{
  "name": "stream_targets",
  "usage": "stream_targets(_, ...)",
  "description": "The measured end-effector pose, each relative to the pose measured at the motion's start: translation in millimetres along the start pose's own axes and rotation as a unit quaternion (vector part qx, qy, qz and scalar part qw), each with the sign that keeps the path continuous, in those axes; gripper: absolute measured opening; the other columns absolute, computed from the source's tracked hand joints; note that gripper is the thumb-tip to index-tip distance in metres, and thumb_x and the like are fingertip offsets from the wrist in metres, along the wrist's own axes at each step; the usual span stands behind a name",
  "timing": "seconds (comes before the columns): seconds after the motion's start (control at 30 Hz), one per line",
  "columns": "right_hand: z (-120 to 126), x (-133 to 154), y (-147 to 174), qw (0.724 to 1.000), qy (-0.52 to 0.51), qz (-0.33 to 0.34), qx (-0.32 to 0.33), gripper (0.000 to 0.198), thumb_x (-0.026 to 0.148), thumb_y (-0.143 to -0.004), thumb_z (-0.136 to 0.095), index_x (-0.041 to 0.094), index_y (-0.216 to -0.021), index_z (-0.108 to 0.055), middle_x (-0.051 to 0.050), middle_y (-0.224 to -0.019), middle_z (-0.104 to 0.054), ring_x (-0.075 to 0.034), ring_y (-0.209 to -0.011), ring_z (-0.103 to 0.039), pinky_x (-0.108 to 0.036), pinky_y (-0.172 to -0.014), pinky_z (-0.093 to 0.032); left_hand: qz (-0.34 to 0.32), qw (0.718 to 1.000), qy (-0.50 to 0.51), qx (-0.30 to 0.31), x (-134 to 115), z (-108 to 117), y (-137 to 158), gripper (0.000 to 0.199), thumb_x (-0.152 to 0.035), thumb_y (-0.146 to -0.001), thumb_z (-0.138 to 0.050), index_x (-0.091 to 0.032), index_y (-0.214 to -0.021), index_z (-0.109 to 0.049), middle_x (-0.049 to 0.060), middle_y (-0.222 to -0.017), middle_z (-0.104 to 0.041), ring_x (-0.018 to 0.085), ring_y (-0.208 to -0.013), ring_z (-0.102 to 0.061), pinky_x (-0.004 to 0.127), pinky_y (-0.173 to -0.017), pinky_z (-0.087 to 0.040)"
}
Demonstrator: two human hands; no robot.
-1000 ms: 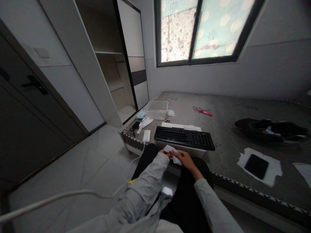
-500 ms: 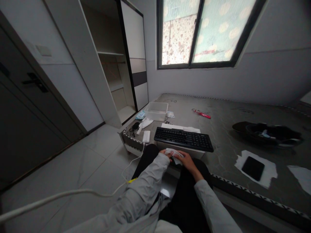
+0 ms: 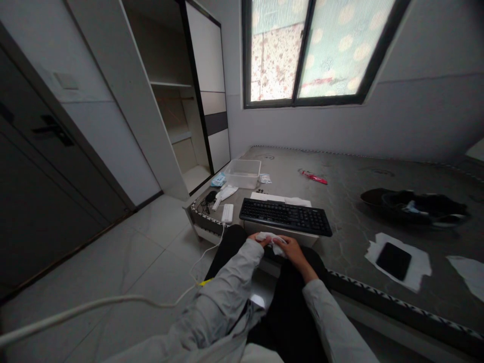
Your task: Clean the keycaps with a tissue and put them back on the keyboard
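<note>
My left hand (image 3: 259, 238) and my right hand (image 3: 292, 249) meet above my lap, just in front of the keyboard. Both are closed on a crumpled white tissue (image 3: 279, 249), pinching it from either side. Whether something small is wrapped inside it I cannot make out. The black keyboard (image 3: 284, 217) rests on a white box (image 3: 302, 233) near the bed's front edge. Another white sheet (image 3: 297, 201) lies behind the keyboard.
On the mattress (image 3: 340, 166) stand a clear plastic bin (image 3: 244, 174), a red-handled item (image 3: 313, 176), a black phone (image 3: 394, 261) on white paper and a dark bag (image 3: 412, 206). A white power strip (image 3: 227, 214) trails its cable (image 3: 128, 298) across the floor.
My fingers have shifted slightly on the tissue, and the dark spot below it between my hands is now covered. The keyboard and surrounding things stay put.
</note>
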State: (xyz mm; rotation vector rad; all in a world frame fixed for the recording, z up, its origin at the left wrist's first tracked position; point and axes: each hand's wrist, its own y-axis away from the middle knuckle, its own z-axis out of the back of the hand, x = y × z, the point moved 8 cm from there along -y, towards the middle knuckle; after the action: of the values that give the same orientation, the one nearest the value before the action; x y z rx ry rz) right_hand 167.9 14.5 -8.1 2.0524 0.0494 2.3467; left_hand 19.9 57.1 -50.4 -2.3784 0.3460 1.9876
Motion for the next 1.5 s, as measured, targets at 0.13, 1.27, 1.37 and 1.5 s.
stream_targets(0.13, 0, 5, 0, 1.0, 0.012, 0.017, 0.002, 0.058, 0.067, -0.068, -0.069, 0.013, -0.088, -0.078, -0.004, -0.071, -0.073, -0.017, -0.062, -0.057, -0.028, -0.061, -0.043, -0.004, 1.0, -0.021, -0.015, 0, 0, 2, 0.031, -0.034, -0.059, -0.086, -0.014, -0.079, -0.073, 0.005, -0.075, -0.078, 0.022, -0.073, -0.07, 0.038, -0.08, -0.054)
stream_targets(1.27, -7, 4, -6, 0.998, -0.03, 0.048, 0.01, 0.057, 0.069, -0.076, -0.064, 0.016, -0.091, -0.075, -0.003, -0.075, -0.072, -0.016, -0.063, -0.057, -0.028, -0.062, -0.043, -0.013, 0.994, 0.046, -0.1, -16, 9, 2, 0.05, -0.036, -0.027, -0.096, -0.02, -0.066, -0.068, 0.002, -0.066, -0.077, 0.026, -0.074, -0.075, 0.043, -0.085, -0.058)
stream_targets(1.37, -3, 3, -8, 0.998, -0.003, 0.055, -0.021, 0.057, 0.071, -0.079, -0.058, 0.017, -0.088, -0.075, -0.005, -0.076, -0.073, -0.019, -0.067, -0.06, -0.031, -0.064, -0.047, -0.006, 0.993, 0.054, -0.102, -16, 8, 3, 0.052, -0.036, -0.024, -0.097, -0.02, -0.065, -0.069, 0.004, -0.066, -0.078, 0.029, -0.076, -0.076, 0.045, -0.086, -0.058)
stream_targets(1.5, 4, 8, -6, 0.993, -0.02, 0.097, -0.065, 0.049, 0.063, -0.076, -0.067, 0.022, -0.101, -0.072, -0.007, -0.099, -0.074, -0.025, -0.091, -0.066, -0.036, -0.081, -0.053, -0.003, 0.993, 0.057, -0.099, -18, 8, 5, 0.055, -0.036, -0.018, -0.097, -0.02, -0.064, -0.071, 0.006, -0.067, -0.08, 0.032, -0.079, -0.076, 0.047, -0.088, -0.058)
